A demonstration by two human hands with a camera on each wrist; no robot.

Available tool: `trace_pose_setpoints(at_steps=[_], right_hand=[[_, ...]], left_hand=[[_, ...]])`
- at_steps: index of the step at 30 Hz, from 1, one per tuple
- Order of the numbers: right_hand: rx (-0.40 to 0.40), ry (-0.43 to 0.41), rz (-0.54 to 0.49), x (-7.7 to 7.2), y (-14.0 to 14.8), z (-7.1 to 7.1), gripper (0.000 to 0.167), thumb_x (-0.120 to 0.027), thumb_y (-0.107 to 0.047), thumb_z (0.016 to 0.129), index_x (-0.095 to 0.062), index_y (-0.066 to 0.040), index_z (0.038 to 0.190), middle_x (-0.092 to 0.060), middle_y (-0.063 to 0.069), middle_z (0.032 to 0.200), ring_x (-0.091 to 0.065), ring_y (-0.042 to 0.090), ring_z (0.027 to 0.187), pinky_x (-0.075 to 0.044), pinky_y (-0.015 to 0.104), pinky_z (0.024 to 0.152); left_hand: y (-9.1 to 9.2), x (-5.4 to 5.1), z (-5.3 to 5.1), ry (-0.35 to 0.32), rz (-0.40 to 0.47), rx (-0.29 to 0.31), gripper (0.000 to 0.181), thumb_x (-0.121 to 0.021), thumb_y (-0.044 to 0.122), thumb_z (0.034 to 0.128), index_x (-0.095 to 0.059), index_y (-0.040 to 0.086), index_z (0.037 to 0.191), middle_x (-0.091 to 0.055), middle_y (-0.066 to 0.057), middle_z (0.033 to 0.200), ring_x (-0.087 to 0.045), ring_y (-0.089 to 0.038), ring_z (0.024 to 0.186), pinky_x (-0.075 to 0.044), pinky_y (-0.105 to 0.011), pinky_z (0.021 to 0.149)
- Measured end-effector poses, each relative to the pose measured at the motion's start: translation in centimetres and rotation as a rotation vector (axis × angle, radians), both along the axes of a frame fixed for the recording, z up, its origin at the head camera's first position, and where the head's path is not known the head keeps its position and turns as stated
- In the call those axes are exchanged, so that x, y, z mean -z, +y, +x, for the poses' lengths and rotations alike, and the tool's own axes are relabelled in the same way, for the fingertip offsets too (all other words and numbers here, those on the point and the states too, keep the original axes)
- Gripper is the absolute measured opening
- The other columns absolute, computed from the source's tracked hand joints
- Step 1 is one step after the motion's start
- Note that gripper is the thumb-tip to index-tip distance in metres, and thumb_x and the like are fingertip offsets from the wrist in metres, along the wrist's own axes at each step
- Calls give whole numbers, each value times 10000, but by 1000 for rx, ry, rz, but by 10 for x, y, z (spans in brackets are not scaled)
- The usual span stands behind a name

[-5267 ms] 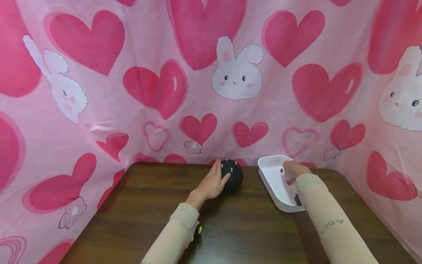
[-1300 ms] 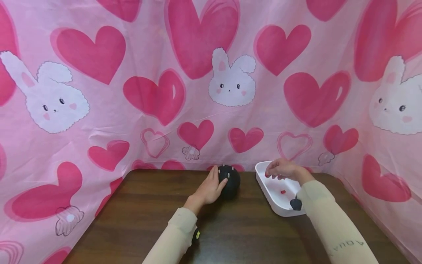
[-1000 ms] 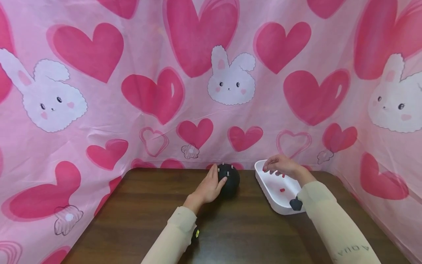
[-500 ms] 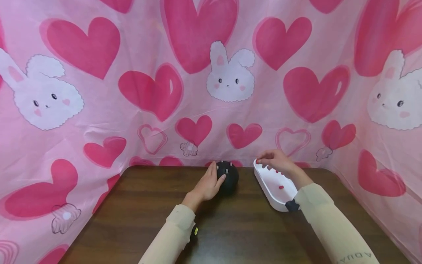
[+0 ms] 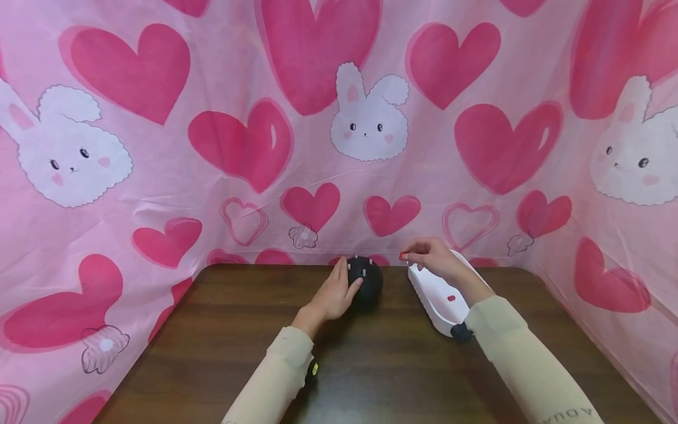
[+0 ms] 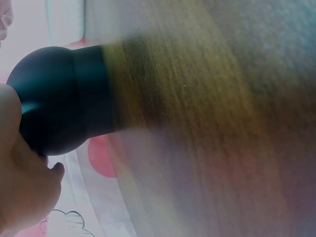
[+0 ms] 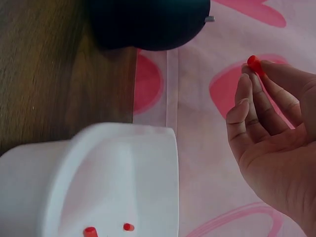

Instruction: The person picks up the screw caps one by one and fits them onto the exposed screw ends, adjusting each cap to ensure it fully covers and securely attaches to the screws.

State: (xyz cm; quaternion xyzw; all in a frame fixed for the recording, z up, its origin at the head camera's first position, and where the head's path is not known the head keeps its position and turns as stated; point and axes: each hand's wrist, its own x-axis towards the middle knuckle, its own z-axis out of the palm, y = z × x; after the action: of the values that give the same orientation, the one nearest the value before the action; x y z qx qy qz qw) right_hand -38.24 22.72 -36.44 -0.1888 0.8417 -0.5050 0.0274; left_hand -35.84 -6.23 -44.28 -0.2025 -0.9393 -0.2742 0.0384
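A black ball-shaped object point(image 5: 371, 291) with several short metal pegs on top stands at the table's back, on a cylindrical base seen in the left wrist view. My left hand point(image 5: 332, 294) rests against its left side, fingers straight and thumb across the front. My right hand point(image 5: 431, 256) pinches a small red cylinder point(image 7: 255, 64) between thumb and fingertips, above the tray's far left corner. Similar red cylinders point(image 7: 90, 231) lie in the white tray point(image 5: 424, 297). Part of the tray is hidden under my right hand and forearm.
The brown wooden table point(image 5: 238, 330) ends just behind the ball and the tray. A pink cloth point(image 5: 312, 147) with hearts and rabbits hangs at the back and sides. A dark device point(image 5: 461, 331) sits at my right cuff, over the tray's near end.
My right hand has come up from inside the tray and moved left toward the black ball, with a red cylinder pinched in it. The left hand has stayed against the ball.
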Motion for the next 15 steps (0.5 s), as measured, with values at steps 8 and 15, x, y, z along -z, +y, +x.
trace_pose_setpoints(at_steps=[8, 15], right_hand=[[-17, 12, -7, 1, -12, 1, 274, -709, -168, 972, -708, -7, 1194, -730, 176, 1105, -657, 250, 901, -591, 336, 773], [-24, 27, -8, 0, -24, -1, 236, -708, -161, 970, -726, -38, 1171, -742, 152, 1057, -687, 267, 919, -592, 333, 797]], left_hand=[[0, 1, 1, -25, -5, -3, 822, -392, 492, 1075, -77, -38, 1618, -104, -206, 1700, -135, -322, 1573, -203, -451, 1251], [0, -1, 2, -36, 4, -2, 819, -393, 492, 1076, -80, -33, 1620, -102, -194, 1703, -126, -318, 1575, -211, -449, 1248]])
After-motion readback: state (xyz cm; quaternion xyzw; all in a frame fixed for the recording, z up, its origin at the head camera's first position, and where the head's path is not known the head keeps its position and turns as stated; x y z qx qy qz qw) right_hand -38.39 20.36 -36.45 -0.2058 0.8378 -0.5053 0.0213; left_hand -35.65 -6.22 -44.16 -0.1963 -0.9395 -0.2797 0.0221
